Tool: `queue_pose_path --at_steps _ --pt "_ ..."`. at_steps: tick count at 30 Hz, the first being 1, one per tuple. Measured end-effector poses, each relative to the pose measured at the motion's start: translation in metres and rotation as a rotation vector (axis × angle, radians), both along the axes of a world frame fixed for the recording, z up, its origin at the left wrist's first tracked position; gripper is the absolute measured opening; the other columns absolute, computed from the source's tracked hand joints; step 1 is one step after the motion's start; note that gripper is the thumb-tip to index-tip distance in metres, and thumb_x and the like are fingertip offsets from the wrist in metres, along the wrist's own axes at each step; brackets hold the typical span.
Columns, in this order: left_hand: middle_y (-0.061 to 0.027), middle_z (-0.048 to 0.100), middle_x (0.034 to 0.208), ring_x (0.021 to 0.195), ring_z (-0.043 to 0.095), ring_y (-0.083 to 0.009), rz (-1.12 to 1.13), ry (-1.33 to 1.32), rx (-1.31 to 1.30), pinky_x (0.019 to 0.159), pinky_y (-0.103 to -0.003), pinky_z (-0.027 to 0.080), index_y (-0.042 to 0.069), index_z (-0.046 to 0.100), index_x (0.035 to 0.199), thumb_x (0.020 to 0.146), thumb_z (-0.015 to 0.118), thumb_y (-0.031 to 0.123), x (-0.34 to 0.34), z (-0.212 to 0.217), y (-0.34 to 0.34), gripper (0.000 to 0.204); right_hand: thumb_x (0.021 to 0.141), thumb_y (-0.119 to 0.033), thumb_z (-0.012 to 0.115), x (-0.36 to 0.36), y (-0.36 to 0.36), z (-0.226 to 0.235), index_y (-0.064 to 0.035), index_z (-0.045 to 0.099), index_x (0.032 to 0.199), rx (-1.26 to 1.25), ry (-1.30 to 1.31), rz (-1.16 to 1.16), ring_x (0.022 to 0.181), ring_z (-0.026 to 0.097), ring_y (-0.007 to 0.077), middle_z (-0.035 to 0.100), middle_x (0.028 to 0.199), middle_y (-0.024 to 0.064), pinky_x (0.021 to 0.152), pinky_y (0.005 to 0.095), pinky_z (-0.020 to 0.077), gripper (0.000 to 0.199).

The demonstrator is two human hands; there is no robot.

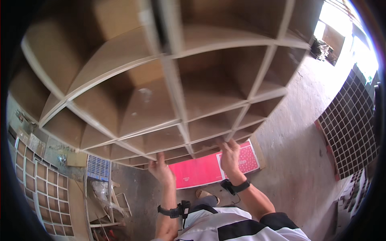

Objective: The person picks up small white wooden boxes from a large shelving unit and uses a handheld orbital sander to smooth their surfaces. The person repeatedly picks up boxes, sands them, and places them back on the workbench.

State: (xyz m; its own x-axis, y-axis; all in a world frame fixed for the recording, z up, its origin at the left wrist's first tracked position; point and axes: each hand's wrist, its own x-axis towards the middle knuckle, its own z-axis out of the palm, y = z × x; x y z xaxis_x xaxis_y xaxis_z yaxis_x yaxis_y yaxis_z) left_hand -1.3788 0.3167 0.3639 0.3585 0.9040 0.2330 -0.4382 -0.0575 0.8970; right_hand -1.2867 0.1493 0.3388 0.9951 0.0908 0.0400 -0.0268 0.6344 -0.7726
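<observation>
The person stood close against a big wooden shelf unit (177,92), a grid of open cubbyholes in bare brown board with pale front edges, and both hands were up at its lowest row. The left hand (161,168) had its fingers hooked over the pale front edge of a bottom shelf, thumb side up, gripping the board itself, which looked to me like a hold meant to steady or shift the whole frame. The right hand (230,154) was further along the same lower edge, near an upright divider, fingers curled onto the wood with the palm down; whether it clamped the board or only pressed on it I could not tell. Each wrist carried a black band (237,186), so the hands were otherwise bare against the timber. Just below the unit's bottom edge a flattened pink cardboard sheet (209,168) lay on the concrete floor (297,152), seemingly there to keep the unit off the grit. Off toward the right edge of the floor leaned a dark mosaic tile sheet (350,124), and pale square tile sheets (40,180) were spread at the left.
</observation>
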Motion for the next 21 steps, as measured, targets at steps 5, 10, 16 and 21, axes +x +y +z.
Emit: queue_pose_path --at_steps 5,10,16,21 --pt "-0.0002 0.063 0.09 0.081 0.052 -0.0072 -0.165 -0.046 0.046 0.074 -0.024 0.041 -0.001 0.066 0.108 0.092 0.07 0.018 0.128 0.022 -0.009 0.025 0.087 0.006 0.061 0.109 -0.015 0.0 0.0027 0.07 0.105 0.017 -0.019 -0.195 0.088 0.06 0.0094 0.069 0.098 0.0024 0.081 0.0245 0.0463 0.021" --pt "0.0077 0.048 0.073 0.061 0.036 -0.0022 -0.317 0.119 0.003 0.051 -0.022 0.029 -0.005 0.063 0.115 0.086 0.059 0.001 0.24 -0.002 -0.032 0.03 0.088 -0.005 0.061 0.191 -0.057 -0.001 0.0028 0.067 0.101 -0.144 -0.027 -0.367 0.082 0.054 0.0103 0.064 0.088 0.0014 0.073 0.0269 0.0408 0.016" --pt "0.0058 0.053 0.079 0.067 0.041 -0.0019 -0.437 0.082 -0.07 0.055 -0.02 0.032 -0.002 0.061 0.125 0.09 0.062 0.003 0.375 -0.014 -0.089 0.036 0.087 -0.006 0.062 0.322 -0.112 -0.023 0.0019 0.066 0.107 -0.152 0.062 -0.428 0.086 0.056 0.014 0.065 0.096 0.0053 0.076 0.0294 0.0433 0.021" --pt "0.0003 0.063 0.092 0.08 0.054 -0.0065 -0.38 0.044 0.002 0.076 -0.021 0.044 -0.005 0.058 0.129 0.089 0.06 0.0 0.491 -0.06 -0.07 0.04 0.087 0.005 0.048 0.429 -0.106 -0.05 0.0012 0.066 0.106 -0.304 0.007 -0.382 0.102 0.059 0.0291 0.064 0.108 0.0162 0.088 0.0363 0.0471 0.027"
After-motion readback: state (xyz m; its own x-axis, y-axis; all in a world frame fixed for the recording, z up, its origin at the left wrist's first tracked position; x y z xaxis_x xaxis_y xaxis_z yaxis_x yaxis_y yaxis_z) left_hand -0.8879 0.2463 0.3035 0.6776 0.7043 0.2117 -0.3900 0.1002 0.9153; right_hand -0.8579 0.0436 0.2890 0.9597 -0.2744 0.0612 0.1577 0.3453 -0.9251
